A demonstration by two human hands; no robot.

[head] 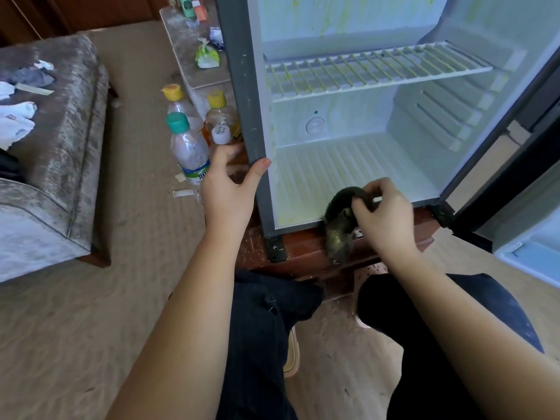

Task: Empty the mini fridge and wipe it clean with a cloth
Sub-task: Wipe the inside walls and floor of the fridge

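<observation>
My left hand clamps the grey edge of the emptied white mini fridge, my right hand pinches the crumpled dark-green cloth at its front lip, frame centre; I judge flat, firm strokes along the yellow-stained floor ribs best.

The open fridge fills the upper right of the frame, with a yellow-stained wire shelf across it. The left hand grips its left front edge. The right hand pinches a dark cloth hanging over the bottom front lip. Bottles stand just left of it.
</observation>
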